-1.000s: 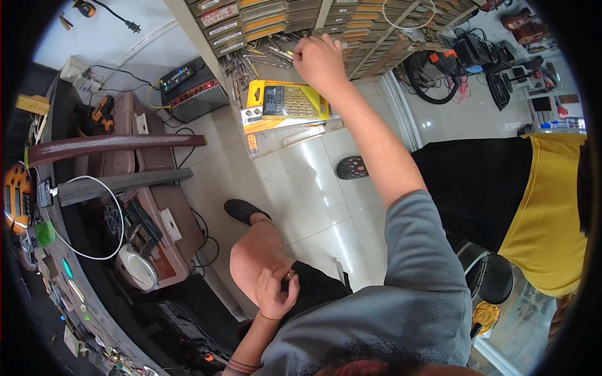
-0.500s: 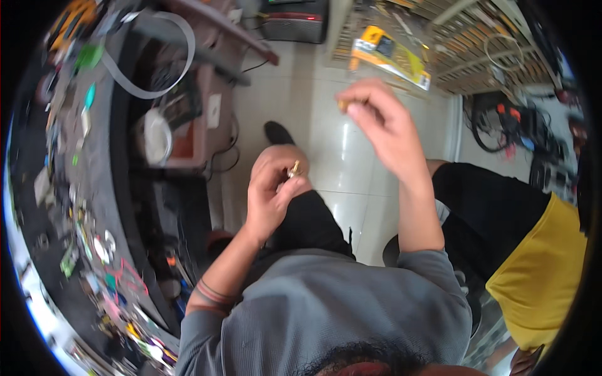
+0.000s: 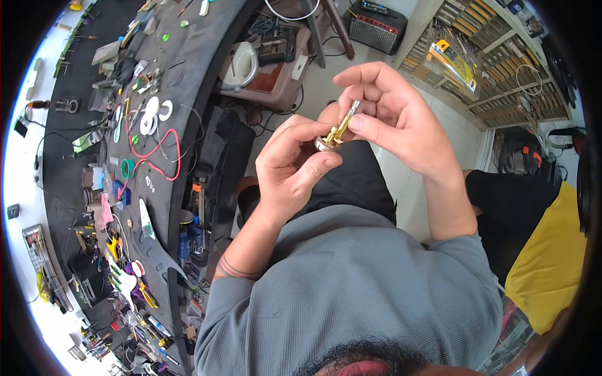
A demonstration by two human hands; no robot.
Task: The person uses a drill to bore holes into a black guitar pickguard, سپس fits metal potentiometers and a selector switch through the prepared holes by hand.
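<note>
Both hands meet in front of my chest. My left hand [image 3: 293,164] pinches the round base of a small brass and silver metal part [image 3: 337,130] between thumb and forefinger. My right hand [image 3: 392,118] grips the same part's slim silver shaft with thumb and fingertips, from above and to the right. The part is tilted, shaft pointing up and right. Below the hands are my grey shirt [image 3: 351,282] and dark shorts [image 3: 354,182].
A long dark workbench [image 3: 166,94] strewn with small tools, red wire [image 3: 164,150] and parts curves along the left. A small amplifier [image 3: 377,25] and a rack of packaged goods [image 3: 495,56] stand at the top. A person in a yellow top [image 3: 549,250] sits at right.
My right arm came down from the rack at the top and joined the left hand; both now hold the small metal part. The view swung left toward the workbench.
</note>
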